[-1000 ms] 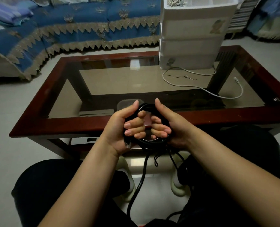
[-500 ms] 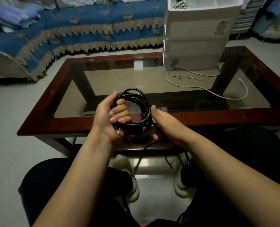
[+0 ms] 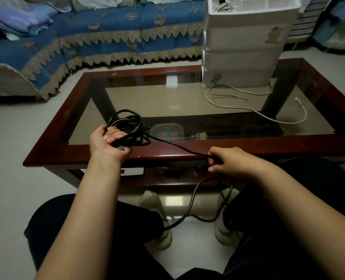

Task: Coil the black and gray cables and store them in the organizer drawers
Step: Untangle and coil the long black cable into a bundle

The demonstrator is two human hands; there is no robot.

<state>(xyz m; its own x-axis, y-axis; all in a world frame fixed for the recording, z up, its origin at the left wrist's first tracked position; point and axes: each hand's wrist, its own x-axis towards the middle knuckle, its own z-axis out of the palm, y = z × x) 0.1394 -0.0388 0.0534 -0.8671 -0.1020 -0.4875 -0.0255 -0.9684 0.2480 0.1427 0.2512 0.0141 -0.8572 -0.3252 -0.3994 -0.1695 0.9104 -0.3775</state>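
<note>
Black loops sit bunched in our left hand (image 3: 107,141), whose fingers (image 3: 115,136) curl through the middle of the coil (image 3: 130,128) and hold it over the near-left corner of the tabletop (image 3: 248,151). A plug end pokes out under the palm. Our right hand (image 3: 226,161) is closed around the free run of the black cable (image 3: 175,145), which stretches taut from the coil to that grip, then drops off the edge and trails in a slack loop to the floor between our feet.

The coil looks loose and uneven, with one loop standing higher than the rest. If we pull the free run too hard, we judge that the turns could slip off our left fingers or cinch into a knot. The trailing length near our shoes could catch under a foot or on the table frame and jerk the coil open.

Further out, the gray cable (image 3: 248,110) lies uncoiled on the glass, its far end running up to the foot of the white organizer (image 3: 242,43), well apart from both hands. Swinging the black coil toward the drawers could drag that cable or the thin loose wires (image 3: 228,97) off the glass.
</note>
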